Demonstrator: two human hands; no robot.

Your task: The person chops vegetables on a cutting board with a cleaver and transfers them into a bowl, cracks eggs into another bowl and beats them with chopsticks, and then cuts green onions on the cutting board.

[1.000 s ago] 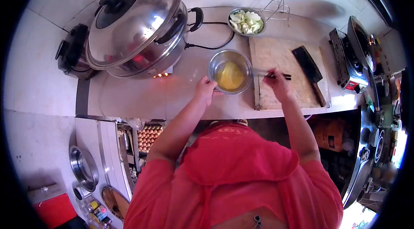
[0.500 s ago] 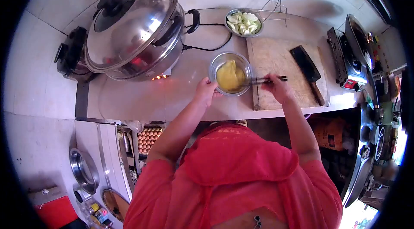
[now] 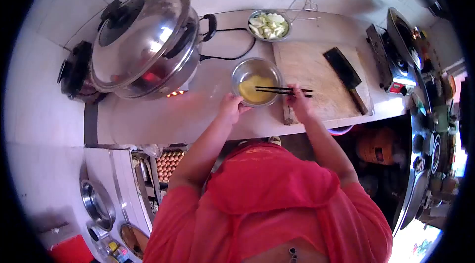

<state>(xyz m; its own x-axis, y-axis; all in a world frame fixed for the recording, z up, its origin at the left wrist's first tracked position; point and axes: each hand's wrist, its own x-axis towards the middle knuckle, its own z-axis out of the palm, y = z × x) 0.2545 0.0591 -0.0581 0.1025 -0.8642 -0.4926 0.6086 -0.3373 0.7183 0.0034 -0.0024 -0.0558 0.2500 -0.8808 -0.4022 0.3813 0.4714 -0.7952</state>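
My left hand (image 3: pixel 232 106) grips the near-left rim of a metal bowl (image 3: pixel 270 67), which is tilted towards me. Yellow beaten egg (image 3: pixel 253 95) has pooled at its lower side. A pair of dark chopsticks (image 3: pixel 277 89) is in my right hand (image 3: pixel 299 102), fingers closed around them, with their tips over the egg. Just to the right lies a wooden cutting board (image 3: pixel 309 72), and a cleaver (image 3: pixel 343 68) rests on it.
A big lidded steel electric pot (image 3: pixel 148 40) stands at the left, its black cord running across the counter. Behind the board sit a bowl of sliced vegetable (image 3: pixel 268 25) and a wire rack (image 3: pixel 304 10). A portable gas stove (image 3: pixel 396 65) with a pan is at the right.
The chopsticks, blurred before, now show sharply and sit higher over the bowl. The egg has settled to the bowl's near side. The whole view has shifted slightly.
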